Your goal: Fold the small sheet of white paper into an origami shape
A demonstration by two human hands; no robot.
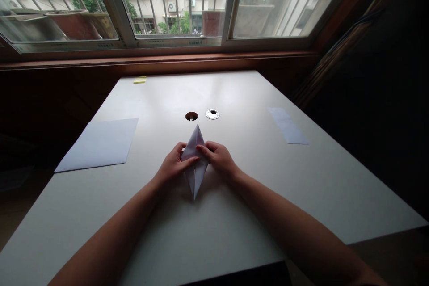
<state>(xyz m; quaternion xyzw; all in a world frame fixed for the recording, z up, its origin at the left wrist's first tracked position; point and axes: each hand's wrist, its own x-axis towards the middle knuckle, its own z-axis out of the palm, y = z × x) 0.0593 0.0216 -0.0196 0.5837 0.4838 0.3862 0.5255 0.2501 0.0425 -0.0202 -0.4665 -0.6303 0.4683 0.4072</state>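
Note:
A piece of white paper folded into a long diamond (201, 171) is held between both hands above the middle of the table, one point facing the window and the other facing me. A slit runs down the middle of its near half. My left hand (174, 161) grips its left side, with the thumb lying across the front and the fingers partly behind. My right hand (219, 155) pinches the right side, its thumb pressed on the upper front face. The fingertips behind the paper are hidden.
On the white table (254, 205) lie a stack of white paper (100, 143) at left, a paper strip (287, 126) at right and a yellow slip (140, 79) at the far edge. Beyond the hands are a round hole (191, 116) and its metal cover (212, 114). A barred window stands behind.

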